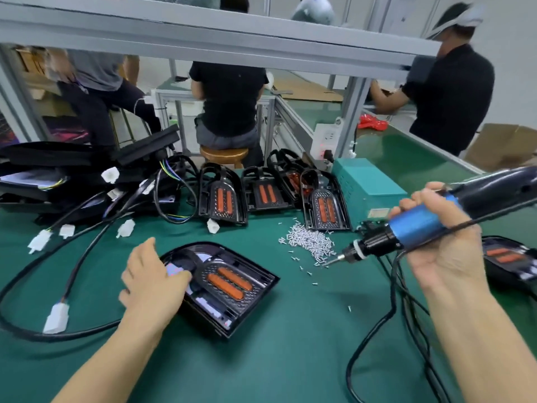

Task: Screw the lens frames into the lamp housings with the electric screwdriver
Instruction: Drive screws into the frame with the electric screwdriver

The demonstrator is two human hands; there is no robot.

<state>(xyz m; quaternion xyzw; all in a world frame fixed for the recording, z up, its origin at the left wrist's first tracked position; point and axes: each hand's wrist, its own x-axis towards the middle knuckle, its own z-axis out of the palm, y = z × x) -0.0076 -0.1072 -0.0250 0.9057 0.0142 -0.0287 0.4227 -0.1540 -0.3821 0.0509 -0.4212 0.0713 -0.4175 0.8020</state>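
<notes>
Now, mat: green, smooth belt-like surface (pixel 276 359) covering the bench
Housing: black glossy plastic shell (pixel 255 298), flat along its near edge and rounded at the far end, lying tilted on the mat in front of the person
Lens frame: black textured insert (pixel 215 271) seated in the housing, with two elongated orange lenses side by side
Left hand: (pixel 151 283) rests on the housing's left side, fingers lightly bent and spread over the rim and inner surface, pressing down; the orange lenses lie just right of the fingertips
Right hand: (pixel 436 239) wrapped round the driver's body, fingers curled over the top and thumb beneath
Driver: (pixel 418 225) cylindrical, blue metallic middle section, black ribbed collar and black rear end, held almost level with the bit pointing left
Bit: thin steel tip (pixel 334 260) at the near right edge of the screw pile, well right of the housing; whether it touches a screw cannot be told
Screws: heap of small silvery screws (pixel 308 242) on the mat between housing and driver, strays scattered toward the near side
Cable: black cord (pixel 386 315) drooping from the driver across the mat
Other housings: row of black ones (pixel 223 199) with orange lenses, propped up at the far edge; another at the right behind the wrist
Connectors: white plastic plugs (pixel 56 317) on black wires at left
Box: teal metal case (pixel 366 184) beside the row
</notes>
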